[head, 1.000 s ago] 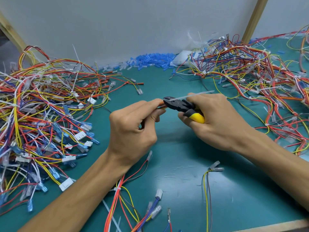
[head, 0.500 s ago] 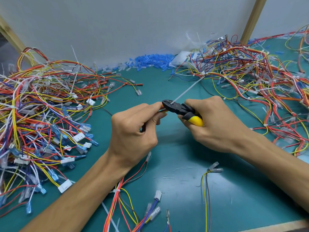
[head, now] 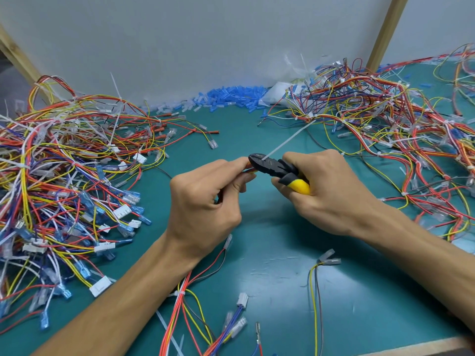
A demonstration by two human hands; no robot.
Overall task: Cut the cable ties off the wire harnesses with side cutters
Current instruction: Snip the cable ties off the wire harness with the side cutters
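Wire piles [head: 64, 176] on the teal counter [head: 270, 240] run past both side edges. The harness [head: 180, 317] trails out from under the left hand [head: 205, 201], whose grip pinches its orange wires, mostly hidden by fingers. Just right of that pinch, the right hand [head: 329, 194] has its grip clamped on yellow-handled side cutters [head: 277, 169], jaws closed at the base of a thin white cable tie [head: 288, 141] slanting up-right.

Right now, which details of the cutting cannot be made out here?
Head view:
1. Loop of the cable tie around the wires: hidden behind the side cutters and left hand.
2. Whether the tie is cut: too small.
3. Cutter handles: mostly covered by right hand.
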